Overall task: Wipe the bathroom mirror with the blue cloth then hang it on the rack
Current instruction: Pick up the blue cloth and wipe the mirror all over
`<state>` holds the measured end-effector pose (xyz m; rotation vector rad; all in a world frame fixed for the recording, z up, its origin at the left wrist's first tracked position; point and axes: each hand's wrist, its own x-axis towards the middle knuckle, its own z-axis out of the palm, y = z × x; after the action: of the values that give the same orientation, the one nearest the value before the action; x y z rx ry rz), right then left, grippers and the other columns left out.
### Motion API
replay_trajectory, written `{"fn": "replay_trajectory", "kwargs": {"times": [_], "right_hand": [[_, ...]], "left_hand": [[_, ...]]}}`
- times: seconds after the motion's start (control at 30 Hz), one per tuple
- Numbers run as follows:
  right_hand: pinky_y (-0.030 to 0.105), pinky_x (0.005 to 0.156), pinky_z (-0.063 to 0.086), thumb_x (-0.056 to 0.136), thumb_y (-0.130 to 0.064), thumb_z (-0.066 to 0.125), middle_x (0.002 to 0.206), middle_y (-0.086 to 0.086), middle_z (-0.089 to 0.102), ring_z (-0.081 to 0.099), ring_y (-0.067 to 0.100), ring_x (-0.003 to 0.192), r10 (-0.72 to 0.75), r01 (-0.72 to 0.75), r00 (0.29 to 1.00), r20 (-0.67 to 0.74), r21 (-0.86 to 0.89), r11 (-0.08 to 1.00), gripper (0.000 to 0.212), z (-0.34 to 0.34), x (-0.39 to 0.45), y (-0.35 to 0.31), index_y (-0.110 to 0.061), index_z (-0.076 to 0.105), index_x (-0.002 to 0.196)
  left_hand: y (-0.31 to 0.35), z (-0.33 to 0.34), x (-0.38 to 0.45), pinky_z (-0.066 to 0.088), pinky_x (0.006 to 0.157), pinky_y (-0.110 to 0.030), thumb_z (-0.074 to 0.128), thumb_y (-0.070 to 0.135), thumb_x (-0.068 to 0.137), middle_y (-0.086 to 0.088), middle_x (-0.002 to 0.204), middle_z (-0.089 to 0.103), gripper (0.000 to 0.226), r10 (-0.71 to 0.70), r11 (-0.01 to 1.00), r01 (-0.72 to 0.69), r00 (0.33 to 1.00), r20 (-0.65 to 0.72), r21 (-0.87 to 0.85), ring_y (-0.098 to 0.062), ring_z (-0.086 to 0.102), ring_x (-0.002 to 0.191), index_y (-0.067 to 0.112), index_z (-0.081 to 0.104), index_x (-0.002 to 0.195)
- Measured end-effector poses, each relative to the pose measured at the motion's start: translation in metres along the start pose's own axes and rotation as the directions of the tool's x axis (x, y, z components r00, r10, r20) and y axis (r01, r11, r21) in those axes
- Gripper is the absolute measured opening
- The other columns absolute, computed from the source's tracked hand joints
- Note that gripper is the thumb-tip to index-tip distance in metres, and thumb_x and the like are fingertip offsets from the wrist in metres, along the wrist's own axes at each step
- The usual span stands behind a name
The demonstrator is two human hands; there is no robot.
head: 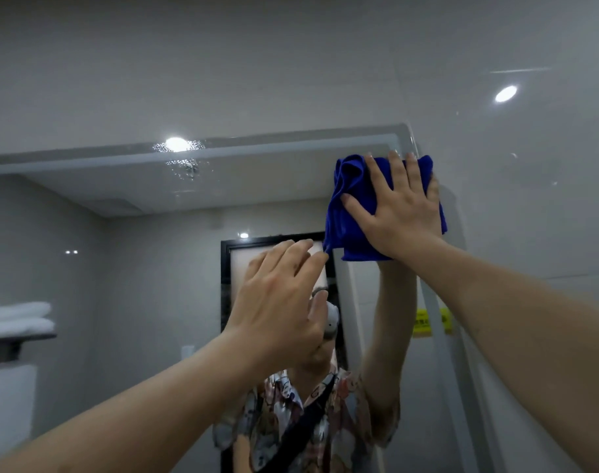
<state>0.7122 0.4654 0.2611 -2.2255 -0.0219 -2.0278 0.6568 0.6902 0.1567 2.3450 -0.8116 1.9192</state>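
The bathroom mirror [154, 250] fills the lower left of the view, its upper right corner near the top centre-right. A folded blue cloth [350, 206] lies flat against the glass at that corner. My right hand [398, 213] presses on the cloth with straight, spread fingers. My left hand [284, 295] is raised in front of the glass with loosely extended fingers, its fingertips just beside the cloth's lower left corner. It holds nothing. Water droplets [182, 162] cling to the glass near the top edge. No rack is in sight apart from a reflected shelf.
Grey glossy wall tiles [530, 199] surround the mirror to the right and above. A yellow sticker [422, 322] sits near the mirror's right edge. Reflected in the glass are white folded towels on a shelf [18, 317], a dark-framed doorway and a person in a patterned shirt.
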Motion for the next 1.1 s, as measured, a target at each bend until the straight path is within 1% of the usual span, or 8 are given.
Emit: {"fn": "replay_trajectory", "kwargs": {"times": [0.1, 0.17, 0.27, 0.47, 0.67, 0.83, 0.97, 1.1], "right_hand": [[0.059, 0.126, 0.003, 0.089, -0.086, 0.012, 0.174, 0.003, 0.006, -0.002, 0.029, 0.161, 0.025, -0.025, 1.000, -0.006, 0.003, 1.000, 0.088, -0.002, 0.017, 0.003, -0.040, 0.005, 0.164], [0.060, 0.126, 0.004, 0.088, -0.087, 0.010, 0.174, 0.004, 0.007, -0.001, 0.029, 0.160, 0.041, -0.041, 0.999, -0.012, -0.001, 0.999, 0.090, -0.002, 0.024, 0.002, -0.040, 0.005, 0.164], [0.060, 0.126, 0.004, 0.087, -0.087, 0.008, 0.174, 0.005, 0.008, -0.001, 0.029, 0.160, 0.063, -0.063, 0.998, -0.010, -0.011, 0.998, 0.090, -0.003, 0.030, -0.001, -0.040, 0.006, 0.164], [0.064, 0.124, 0.003, 0.088, -0.087, 0.005, 0.173, 0.008, 0.010, 0.001, 0.033, 0.160, 0.089, -0.089, 0.996, -0.020, -0.042, 0.995, 0.090, -0.005, 0.045, -0.020, -0.038, 0.011, 0.164], [0.065, 0.125, 0.000, 0.091, -0.086, 0.009, 0.174, 0.007, 0.007, -0.002, 0.034, 0.160, 0.049, -0.049, 0.999, 0.000, -0.038, 0.998, 0.089, -0.003, 0.059, -0.069, -0.037, 0.007, 0.165], [0.065, 0.125, 0.001, 0.092, -0.085, 0.009, 0.174, 0.004, 0.008, -0.002, 0.033, 0.160, 0.021, -0.021, 1.000, 0.005, -0.023, 1.000, 0.090, -0.001, 0.062, -0.109, -0.034, 0.009, 0.165], [0.065, 0.125, 0.002, 0.090, -0.086, 0.006, 0.174, 0.004, 0.008, -0.003, 0.033, 0.160, 0.004, -0.004, 1.000, 0.014, -0.014, 1.000, 0.092, 0.004, 0.060, -0.141, -0.034, 0.009, 0.165], [0.066, 0.125, 0.003, 0.090, -0.085, 0.007, 0.174, 0.004, 0.006, -0.003, 0.033, 0.160, -0.060, 0.061, 0.997, 0.038, -0.028, 0.998, 0.092, 0.009, 0.050, -0.196, -0.033, 0.008, 0.165]], "left_hand": [[-0.013, -0.001, 0.012, 0.036, 0.112, -0.044, 0.060, 0.040, 0.089, -0.002, 0.146, 0.054, 0.051, 0.013, 1.000, -0.012, 0.999, -0.043, 0.027, -0.024, 0.045, 0.137, 0.023, 0.054, 0.137], [-0.023, -0.003, 0.023, 0.036, 0.112, -0.045, 0.061, 0.039, 0.089, -0.004, 0.146, 0.054, 0.050, -0.010, 1.000, 0.012, 0.997, -0.078, 0.022, -0.025, 0.045, 0.136, 0.022, 0.053, 0.136], [-0.041, -0.007, 0.037, 0.033, 0.114, -0.046, 0.055, 0.039, 0.091, -0.005, 0.148, 0.052, 0.048, -0.031, 0.999, 0.033, 0.995, -0.095, 0.016, -0.027, 0.043, 0.138, 0.022, 0.053, 0.135], [-0.074, -0.017, 0.039, 0.026, 0.119, -0.046, 0.047, 0.043, 0.092, -0.003, 0.155, 0.045, 0.054, -0.099, 0.995, 0.101, 0.991, -0.089, 0.013, -0.024, 0.035, 0.145, 0.024, 0.050, 0.142], [-0.105, -0.031, 0.013, 0.031, 0.115, -0.044, 0.050, 0.040, 0.089, -0.004, 0.151, 0.050, 0.052, -0.126, 0.992, 0.127, 0.987, -0.101, 0.005, -0.026, 0.040, 0.141, 0.021, 0.056, 0.138], [-0.135, -0.054, -0.013, 0.028, 0.119, -0.044, 0.045, 0.043, 0.091, -0.003, 0.155, 0.046, 0.058, -0.142, 0.989, 0.144, 0.988, -0.067, 0.025, -0.024, 0.035, 0.146, 0.021, 0.052, 0.143], [-0.167, -0.076, -0.033, 0.026, 0.119, -0.041, 0.045, 0.042, 0.090, -0.004, 0.155, 0.045, 0.058, -0.160, 0.984, 0.164, 0.986, -0.055, 0.068, -0.024, 0.035, 0.146, 0.020, 0.054, 0.142], [-0.203, -0.095, -0.051, 0.025, 0.118, -0.039, 0.045, 0.042, 0.089, -0.004, 0.156, 0.045, 0.058, -0.169, 0.982, 0.172, 0.985, -0.047, 0.084, -0.023, 0.034, 0.146, 0.020, 0.054, 0.142]]}}
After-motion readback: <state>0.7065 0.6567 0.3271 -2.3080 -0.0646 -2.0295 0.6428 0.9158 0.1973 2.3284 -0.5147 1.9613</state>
